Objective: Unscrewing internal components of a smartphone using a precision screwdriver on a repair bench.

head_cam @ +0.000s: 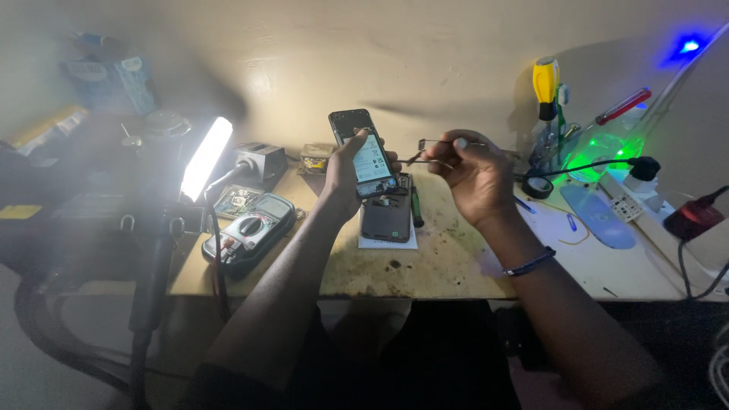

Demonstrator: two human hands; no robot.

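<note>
Phone, black slab with back cover off and pale battery exposed (366, 154), held up mid-frame, left hand (343, 176) fingers clamped on it. Right hand (471, 168) fingers pinch thin metal tweezers (425, 152) just beside it. Second dark opened handset (387, 216) lies on worktop (448, 262) below; reassembly not done.

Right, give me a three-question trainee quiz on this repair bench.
1. True or false: the left hand holds the opened phone upright above the bench.
2. What does the right hand hold? A) tweezers B) yellow-handled screwdriver C) multimeter
3. Fill in: a second phone lies flat on a white ____.

Key: 1 true; 2 A; 3 sheet.
</note>
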